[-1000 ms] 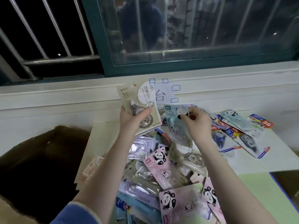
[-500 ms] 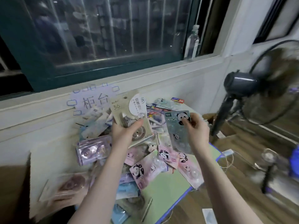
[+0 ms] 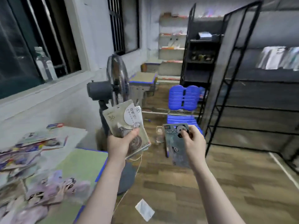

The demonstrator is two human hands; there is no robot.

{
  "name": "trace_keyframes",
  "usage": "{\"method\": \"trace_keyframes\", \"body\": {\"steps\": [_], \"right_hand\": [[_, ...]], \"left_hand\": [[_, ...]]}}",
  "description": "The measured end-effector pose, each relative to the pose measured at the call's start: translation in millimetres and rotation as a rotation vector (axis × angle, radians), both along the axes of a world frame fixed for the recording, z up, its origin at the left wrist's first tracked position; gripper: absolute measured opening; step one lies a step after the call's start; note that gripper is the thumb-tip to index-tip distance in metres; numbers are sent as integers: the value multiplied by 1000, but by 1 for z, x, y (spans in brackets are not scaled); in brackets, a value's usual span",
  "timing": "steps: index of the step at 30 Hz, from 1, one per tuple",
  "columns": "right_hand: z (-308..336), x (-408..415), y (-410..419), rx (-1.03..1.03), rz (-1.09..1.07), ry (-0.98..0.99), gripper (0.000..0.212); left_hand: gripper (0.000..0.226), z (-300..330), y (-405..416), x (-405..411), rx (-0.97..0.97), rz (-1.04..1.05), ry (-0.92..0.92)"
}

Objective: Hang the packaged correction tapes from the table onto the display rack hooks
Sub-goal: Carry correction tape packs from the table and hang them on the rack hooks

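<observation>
My left hand [image 3: 120, 145] grips a beige correction tape pack [image 3: 123, 118] marked 36, held upright over the floor beside the table's right edge. My right hand [image 3: 193, 142] pinches the top of a grey-blue panda correction tape pack [image 3: 174, 143], which hangs down from my fingers. A heap of several more packaged tapes [image 3: 32, 160] lies on the green-topped table [image 3: 80, 164] at the lower left. The black metal display rack [image 3: 229, 88] stands at the right, well beyond both hands; its hooks cannot be made out in the blur.
A grey standing fan [image 3: 111, 88] is right behind the left-hand pack, its base and cord on the wooden floor. A blue chair [image 3: 184, 101] stands between me and the black rack. A white scrap [image 3: 144, 209] lies on the floor. Shelves line the far wall.
The view has swung right from the window and table to the room and rack. Both hands still hold their packs and have moved off the pile, out past the table edge.
</observation>
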State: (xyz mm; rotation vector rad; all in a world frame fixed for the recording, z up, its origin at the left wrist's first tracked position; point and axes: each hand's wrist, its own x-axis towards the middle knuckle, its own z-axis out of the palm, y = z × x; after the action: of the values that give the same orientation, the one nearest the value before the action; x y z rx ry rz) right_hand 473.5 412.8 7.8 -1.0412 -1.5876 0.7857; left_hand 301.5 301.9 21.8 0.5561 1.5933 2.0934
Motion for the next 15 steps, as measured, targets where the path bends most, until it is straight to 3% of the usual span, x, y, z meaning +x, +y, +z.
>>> {"method": "trace_keyframes", "body": {"steps": [2,5,10,15], "right_hand": [[0,62,32,-16,-85,43,10],[5,154,77,5,-222,43,15],[13,280,141,17,-424,40,17],[16,353,199,2,-536,93,17]], "left_hand": [[35,-4,51,50,3,-84,-7],[21,-5,126,134,23,-243,-39],[19,1,225,256,28,-445,-63],[38,-2,314,322,57,-547,-19]]}}
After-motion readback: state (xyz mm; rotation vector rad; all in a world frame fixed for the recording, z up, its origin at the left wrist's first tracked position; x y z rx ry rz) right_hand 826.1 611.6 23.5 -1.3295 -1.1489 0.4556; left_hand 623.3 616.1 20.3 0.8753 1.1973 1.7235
